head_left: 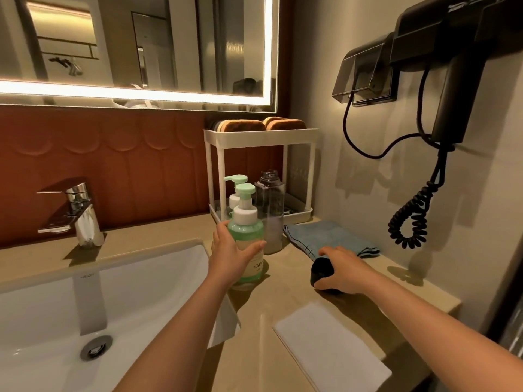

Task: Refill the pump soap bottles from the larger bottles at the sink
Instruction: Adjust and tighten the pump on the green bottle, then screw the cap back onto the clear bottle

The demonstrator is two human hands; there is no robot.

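Head view: my left hand wraps the green pump bottle; right hand at three o'clock clasps a black cap; I'd steady the base.

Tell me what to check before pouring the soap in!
1. The left hand grips the green pump bottle: ok.
2. That bottle stands upright on the counter: ok.
3. Its pump top is taken off: not ok, it is on.
4. The clear bottle is close behind it: ok.
5. The clear bottle's cap is off: cannot tell.
6. The right hand is free: not ok, it grips a black object.
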